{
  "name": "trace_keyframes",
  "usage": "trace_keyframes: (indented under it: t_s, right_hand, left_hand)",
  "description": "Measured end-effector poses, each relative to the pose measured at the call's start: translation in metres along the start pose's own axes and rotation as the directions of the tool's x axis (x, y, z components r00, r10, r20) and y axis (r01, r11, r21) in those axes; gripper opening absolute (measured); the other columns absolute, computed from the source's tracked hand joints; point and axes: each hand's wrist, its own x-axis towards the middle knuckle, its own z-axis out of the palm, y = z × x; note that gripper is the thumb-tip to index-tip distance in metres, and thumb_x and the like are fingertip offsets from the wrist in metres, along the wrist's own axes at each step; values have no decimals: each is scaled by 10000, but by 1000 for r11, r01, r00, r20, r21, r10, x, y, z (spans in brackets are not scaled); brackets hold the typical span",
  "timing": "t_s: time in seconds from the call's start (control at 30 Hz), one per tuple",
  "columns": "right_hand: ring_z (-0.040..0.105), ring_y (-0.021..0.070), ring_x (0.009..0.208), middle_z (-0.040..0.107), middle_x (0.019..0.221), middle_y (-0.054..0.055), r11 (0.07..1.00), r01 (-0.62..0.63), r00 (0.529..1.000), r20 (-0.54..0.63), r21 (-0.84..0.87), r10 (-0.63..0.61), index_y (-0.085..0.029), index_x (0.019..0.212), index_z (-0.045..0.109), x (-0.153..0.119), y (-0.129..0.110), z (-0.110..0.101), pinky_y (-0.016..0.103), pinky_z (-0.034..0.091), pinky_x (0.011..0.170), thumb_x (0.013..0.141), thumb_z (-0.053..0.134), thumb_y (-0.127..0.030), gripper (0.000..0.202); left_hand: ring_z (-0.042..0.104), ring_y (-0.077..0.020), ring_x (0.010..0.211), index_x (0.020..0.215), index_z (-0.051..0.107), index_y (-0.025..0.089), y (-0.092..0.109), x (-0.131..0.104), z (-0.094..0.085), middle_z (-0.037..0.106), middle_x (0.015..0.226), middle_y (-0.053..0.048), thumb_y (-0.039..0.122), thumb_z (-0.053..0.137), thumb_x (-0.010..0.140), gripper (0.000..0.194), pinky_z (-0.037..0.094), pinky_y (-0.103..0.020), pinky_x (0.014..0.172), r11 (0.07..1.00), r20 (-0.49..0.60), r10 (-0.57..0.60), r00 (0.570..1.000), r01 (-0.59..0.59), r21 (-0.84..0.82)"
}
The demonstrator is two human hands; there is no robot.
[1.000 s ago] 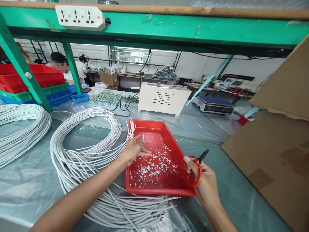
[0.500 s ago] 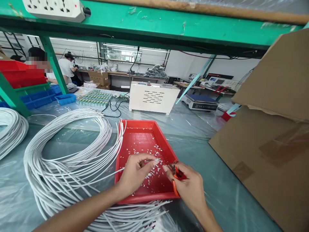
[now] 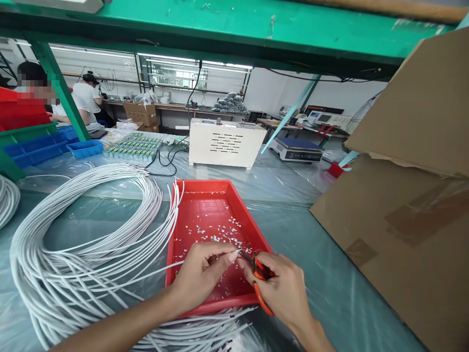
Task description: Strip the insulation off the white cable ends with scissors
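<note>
My left hand (image 3: 203,274) pinches the end of one white cable (image 3: 161,271) above the red tray (image 3: 216,195). My right hand (image 3: 282,288) grips orange-handled scissors (image 3: 261,283), their blades meeting the cable end at my left fingertips. Small white and silver offcuts (image 3: 220,234) lie scattered in the tray. A large coil of white cables (image 3: 84,239) lies left of the tray, with loose ends running under the tray's near edge.
A big cardboard box (image 3: 403,215) stands close on the right. A white metal unit (image 3: 222,143) and a scale (image 3: 296,149) sit behind the tray. Blue bins (image 3: 36,146) are at far left. People work at benches in the background. A green shelf beam (image 3: 220,29) runs overhead.
My left hand picked a cable end from the coil and brought it over the tray. My right hand swung the scissors in from the right to meet it. The view dropped lower and shifted right.
</note>
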Motion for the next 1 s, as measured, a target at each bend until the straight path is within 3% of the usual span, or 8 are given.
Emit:
trace_keyframes:
  t_s: [0.2, 0.77, 1.0]
  right_hand:
    - [287, 85, 445, 302, 463, -78, 1000, 13, 1000, -14, 5, -13, -193, 490, 292, 0, -3, 0, 204, 229, 508, 742, 567, -340, 402]
    - [370, 99, 438, 403, 449, -66, 992, 72, 997, -26, -104, -75, -195, 492, 360, 1, -3, -6, 226, 275, 572, 744, 565, -338, 355]
    - [323, 96, 423, 374, 445, -72, 997, 60, 998, -7, -55, -61, -202, 486, 324, 0, -6, -5, 226, 281, 557, 750, 554, -311, 367]
  left_hand:
    - [425, -108, 573, 706, 643, 126, 10, 0, -3, 532, 605, 7, 299, 411, 887, 341, 318, -208, 530, 996, 122, 41, 992, -50, 72]
    - [469, -115, 609, 751, 643, 149, 9, 1, -4, 573, 656, 4, 256, 423, 889, 281, 342, -204, 579, 978, 149, 91, 985, -117, 173]
    - [492, -111, 598, 758, 659, 152, 16, 1, -7, 622, 678, 1, 216, 417, 889, 282, 328, -201, 550, 973, 175, 103, 979, -136, 186]
